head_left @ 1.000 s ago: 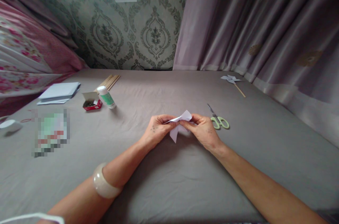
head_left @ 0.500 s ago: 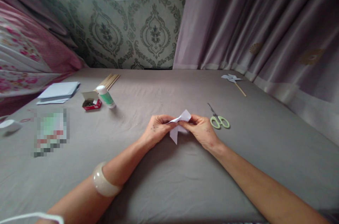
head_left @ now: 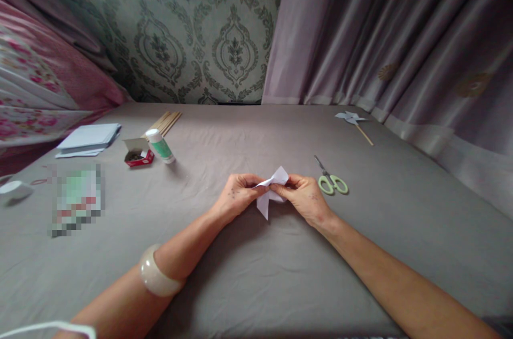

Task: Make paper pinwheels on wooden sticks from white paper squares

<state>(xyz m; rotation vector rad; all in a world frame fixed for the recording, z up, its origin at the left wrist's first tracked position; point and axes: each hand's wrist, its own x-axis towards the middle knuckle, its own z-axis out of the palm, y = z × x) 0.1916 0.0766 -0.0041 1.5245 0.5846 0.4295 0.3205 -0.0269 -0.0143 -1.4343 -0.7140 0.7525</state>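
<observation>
A small folded white paper piece (head_left: 271, 188) is held just above the grey sheet in the middle of the view. My left hand (head_left: 236, 195) pinches its left side with closed fingers. My right hand (head_left: 305, 197) pinches its right side, fingers curled round the folds. One pointed flap hangs down between the hands and another stands up at the top. A pale bangle (head_left: 157, 276) sits on my left forearm.
Green-handled scissors (head_left: 331, 179) lie just right of my right hand. A glue stick (head_left: 161, 146), a small open red box (head_left: 137, 153), wooden sticks (head_left: 164, 122) and a stack of white paper (head_left: 90, 138) lie at left. A finished paper pinwheel on a stick (head_left: 353, 121) lies far right, near the curtain.
Almost nothing has moved; both hands stay pinched on the paper, with only slight finger shifts at the fold.
</observation>
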